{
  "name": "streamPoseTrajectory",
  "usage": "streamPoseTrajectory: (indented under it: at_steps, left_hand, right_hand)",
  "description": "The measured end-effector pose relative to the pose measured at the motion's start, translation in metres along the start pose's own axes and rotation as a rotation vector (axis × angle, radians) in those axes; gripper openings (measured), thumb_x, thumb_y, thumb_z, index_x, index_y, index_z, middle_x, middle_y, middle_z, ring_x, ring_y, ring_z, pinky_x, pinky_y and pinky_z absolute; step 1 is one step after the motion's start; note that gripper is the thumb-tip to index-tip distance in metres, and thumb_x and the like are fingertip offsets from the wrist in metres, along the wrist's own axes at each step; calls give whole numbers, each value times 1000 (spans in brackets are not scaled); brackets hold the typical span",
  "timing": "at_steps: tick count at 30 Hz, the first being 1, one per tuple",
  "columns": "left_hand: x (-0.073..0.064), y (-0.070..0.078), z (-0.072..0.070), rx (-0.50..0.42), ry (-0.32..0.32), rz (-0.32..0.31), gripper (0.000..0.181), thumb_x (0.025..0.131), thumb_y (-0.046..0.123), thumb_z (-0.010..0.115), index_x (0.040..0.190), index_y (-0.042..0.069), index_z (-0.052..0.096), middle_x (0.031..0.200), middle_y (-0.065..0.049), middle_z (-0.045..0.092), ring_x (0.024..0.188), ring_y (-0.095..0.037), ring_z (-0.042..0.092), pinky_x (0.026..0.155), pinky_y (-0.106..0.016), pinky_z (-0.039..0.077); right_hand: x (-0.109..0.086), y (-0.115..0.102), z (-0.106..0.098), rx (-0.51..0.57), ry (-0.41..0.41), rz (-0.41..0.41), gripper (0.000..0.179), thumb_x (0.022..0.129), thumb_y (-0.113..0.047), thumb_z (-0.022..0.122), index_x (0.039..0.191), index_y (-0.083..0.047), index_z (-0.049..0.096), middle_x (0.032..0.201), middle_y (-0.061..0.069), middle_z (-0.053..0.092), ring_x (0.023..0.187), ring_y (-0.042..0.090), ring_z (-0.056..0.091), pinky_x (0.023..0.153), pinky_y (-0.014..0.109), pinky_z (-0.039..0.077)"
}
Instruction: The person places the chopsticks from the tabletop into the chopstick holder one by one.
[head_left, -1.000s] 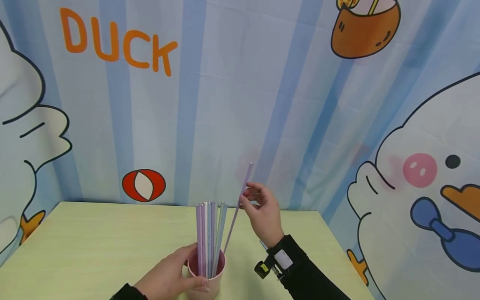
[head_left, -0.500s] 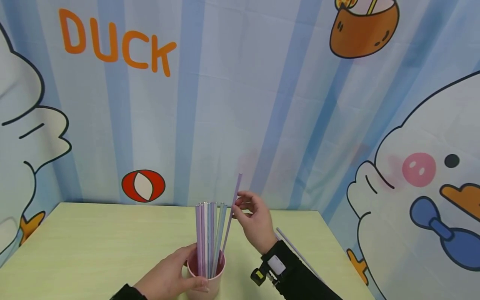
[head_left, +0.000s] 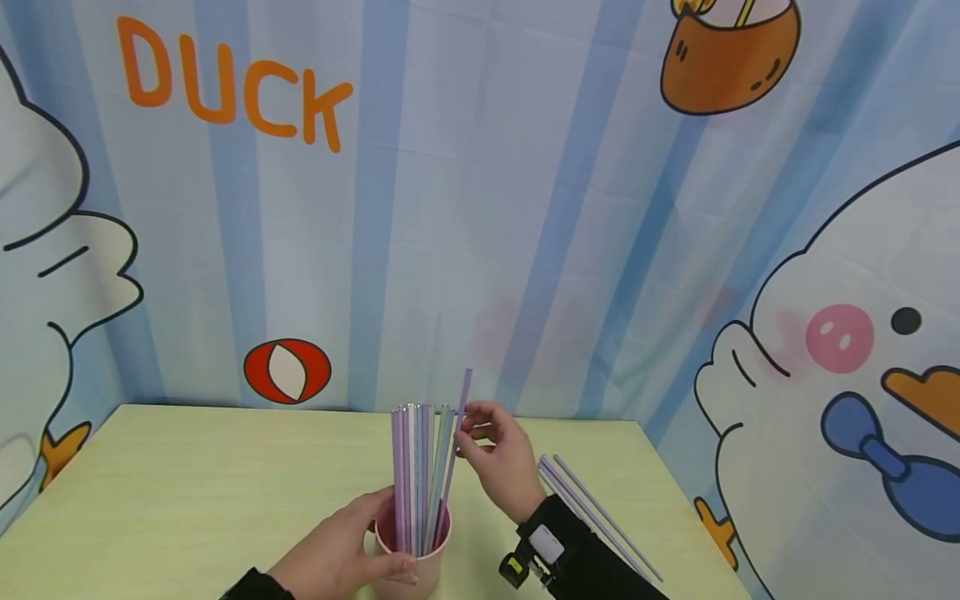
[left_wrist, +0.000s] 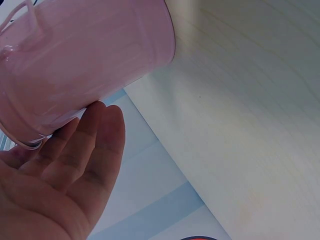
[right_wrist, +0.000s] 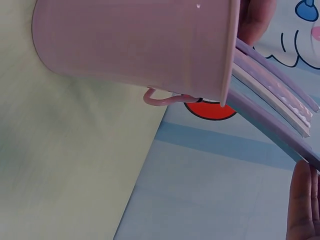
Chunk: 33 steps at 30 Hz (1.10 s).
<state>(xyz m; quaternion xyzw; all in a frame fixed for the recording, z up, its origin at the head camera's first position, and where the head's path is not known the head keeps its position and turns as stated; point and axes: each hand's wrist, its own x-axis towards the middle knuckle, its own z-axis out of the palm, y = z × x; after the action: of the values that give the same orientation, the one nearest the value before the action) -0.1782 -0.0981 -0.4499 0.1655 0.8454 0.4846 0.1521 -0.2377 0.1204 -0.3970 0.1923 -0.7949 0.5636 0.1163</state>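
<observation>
A pink cup [head_left: 429,575] stands on the table, packed with a bundle of upright purple, white and pale blue drinking straws [head_left: 411,479]. My left hand [head_left: 337,546] holds the cup from the left, thumb on the near side; its fingers touch the cup wall [left_wrist: 90,55] in the left wrist view. Between thumb and fingertips, my right hand [head_left: 501,467] pinches one purple straw [head_left: 466,385] partway down. That straw leans slightly right, its lower end inside the cup at the right rim. In the right wrist view only fingertips [right_wrist: 301,200] show at the edge, against a straw.
Several purple straws [head_left: 603,521] lie on the table to the right, partly behind the right sleeve [head_left: 581,550]. The pale wooden table [head_left: 225,483] ends at a blue striped curtain [head_left: 450,208] with duck drawings. A small handle [right_wrist: 170,100] sticks out from the cup.
My right hand has moved down and left, lowering the purple straw deeper into the cup. More of the straws on the table now shows. The left hand and cup have not moved.
</observation>
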Motion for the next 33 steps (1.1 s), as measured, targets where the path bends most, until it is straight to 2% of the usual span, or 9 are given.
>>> streamPoseTrajectory:
  at_steps: [6, 15, 25, 33]
  left_hand:
    - [0, 0, 0, -4, 2, -2, 94, 70, 53, 77, 148, 18, 39, 124, -1, 58, 104, -24, 55, 95, -62, 45]
    - [-1, 0, 1, -6, 5, 4, 93, 70, 54, 76, 148, 19, 40, 128, -2, 57, 107, -24, 55, 97, -63, 42]
    - [0, -3, 1, -8, 0, 34, 89, 71, 55, 76, 146, 22, 41, 126, 1, 57, 106, -22, 55, 98, -61, 43]
    - [0, -4, 1, -7, 6, 44, 87, 72, 54, 76, 146, 24, 42, 127, 3, 56, 106, -21, 55, 98, -61, 43]
  right_hand:
    - [-4, 8, 3, -33, -21, -3, 33, 89, -8, 70, 119, -4, 58, 100, 11, 63, 88, 21, 66, 72, 32, 60]
    - [-11, 15, 7, -108, -54, 32, 31, 89, -11, 70, 118, -7, 59, 95, 5, 65, 86, 16, 65, 70, 31, 59]
    - [-17, 22, 9, -85, -107, 68, 31, 90, -10, 70, 118, -9, 58, 94, 4, 63, 86, 17, 63, 69, 30, 58]
    - [-19, 26, 11, -57, -117, 56, 31, 89, -7, 70, 117, -5, 58, 94, 7, 63, 82, 18, 64, 66, 28, 59]
